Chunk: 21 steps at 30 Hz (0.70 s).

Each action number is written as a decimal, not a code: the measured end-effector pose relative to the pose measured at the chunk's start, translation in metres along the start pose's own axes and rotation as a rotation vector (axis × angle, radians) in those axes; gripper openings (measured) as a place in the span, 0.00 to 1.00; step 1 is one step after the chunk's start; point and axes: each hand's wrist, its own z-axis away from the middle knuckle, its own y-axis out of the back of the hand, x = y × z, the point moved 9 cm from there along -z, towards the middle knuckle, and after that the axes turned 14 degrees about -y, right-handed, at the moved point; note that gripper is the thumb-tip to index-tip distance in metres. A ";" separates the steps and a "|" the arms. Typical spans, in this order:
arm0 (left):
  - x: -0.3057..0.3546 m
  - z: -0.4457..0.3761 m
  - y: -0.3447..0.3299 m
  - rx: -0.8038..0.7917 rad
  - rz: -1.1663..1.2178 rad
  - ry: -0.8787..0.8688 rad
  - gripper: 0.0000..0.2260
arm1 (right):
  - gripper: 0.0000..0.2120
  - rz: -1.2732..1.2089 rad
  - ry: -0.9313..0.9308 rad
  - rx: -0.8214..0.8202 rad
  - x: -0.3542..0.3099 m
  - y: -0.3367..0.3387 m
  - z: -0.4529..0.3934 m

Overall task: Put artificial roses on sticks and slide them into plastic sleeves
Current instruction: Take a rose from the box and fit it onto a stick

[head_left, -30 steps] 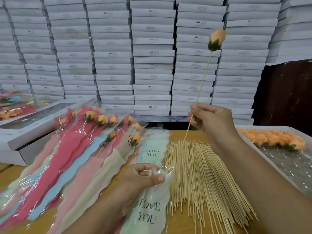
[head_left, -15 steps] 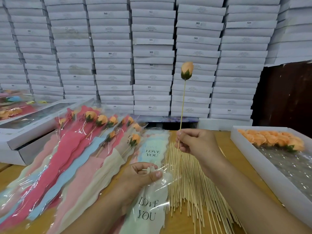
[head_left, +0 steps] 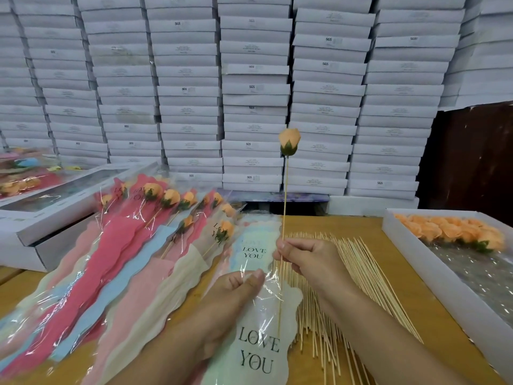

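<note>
Right hand (head_left: 308,262): fingers pinching stick (head_left: 284,201), rose (head_left: 289,142) on top.
Left hand (head_left: 236,293): fingers pinching sleeve (head_left: 261,343) mouth on tabletop (head_left: 399,276).
Stick tip: apparently just inside sleeve.
Risk: tip snagging or piercing film; mouth closing if pinch slackens.
Unclear: sleeve's lower end cut off.

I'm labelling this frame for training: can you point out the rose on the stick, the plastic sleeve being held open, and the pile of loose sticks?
Rose (head_left: 289,141), head view: on the orange bud.
Plastic sleeve (head_left: 259,348), head view: on the printed lower panel.
Pile of loose sticks (head_left: 349,276), head view: middle of the bundle.
</note>
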 end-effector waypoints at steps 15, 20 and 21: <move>-0.004 0.006 -0.002 -0.060 -0.034 0.087 0.18 | 0.22 -0.003 0.096 0.042 -0.019 0.002 -0.002; -0.004 0.009 -0.004 -0.075 -0.028 0.115 0.20 | 0.11 0.021 0.157 0.029 -0.047 0.008 -0.008; -0.004 0.009 -0.005 -0.077 -0.018 0.116 0.20 | 0.10 0.028 0.155 0.023 -0.048 0.008 -0.009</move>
